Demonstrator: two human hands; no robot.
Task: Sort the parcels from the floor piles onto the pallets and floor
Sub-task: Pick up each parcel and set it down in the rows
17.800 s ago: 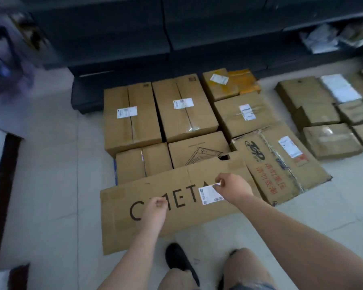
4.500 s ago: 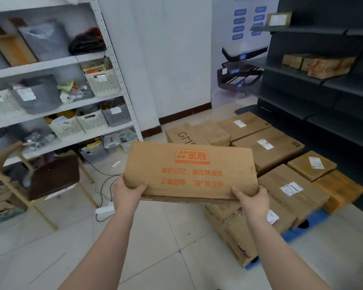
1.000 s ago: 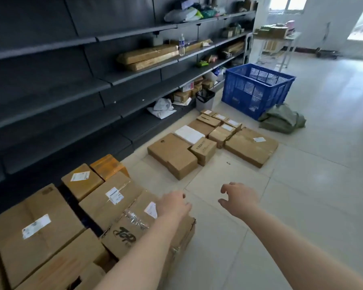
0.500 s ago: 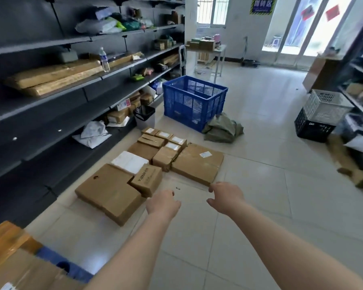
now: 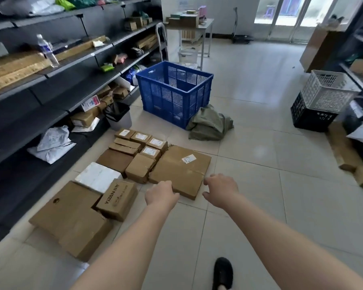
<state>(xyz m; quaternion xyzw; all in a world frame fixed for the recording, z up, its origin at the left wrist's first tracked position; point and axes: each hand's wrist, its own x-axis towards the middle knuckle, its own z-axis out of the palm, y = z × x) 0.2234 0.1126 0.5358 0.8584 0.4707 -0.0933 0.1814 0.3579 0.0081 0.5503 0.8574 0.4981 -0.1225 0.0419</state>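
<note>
Matt brown cardboard boxes point(image 5: 179, 170) just beyond the fingers point(image 5: 168, 184), glossy pale floor tiles point(image 5: 260, 206) beneath, perforated blue plastic crate point(image 5: 173, 94) farther ahead.

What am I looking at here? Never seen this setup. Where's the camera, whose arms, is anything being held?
There is no robot. A person wears one wide-angle camera on the head, looking forward and down, so the bare arms are their own. The left hand and right hand reach forward with loosely curled fingers and hold nothing. Just ahead, on the pale tiled floor, lies a group of brown cardboard parcels; nearest the hands is a large flat brown cardboard box with a white label. Beyond stand a blue plastic lattice crate and a crumpled green cloth sack. Dark metal shelving runs along the left.
</note>
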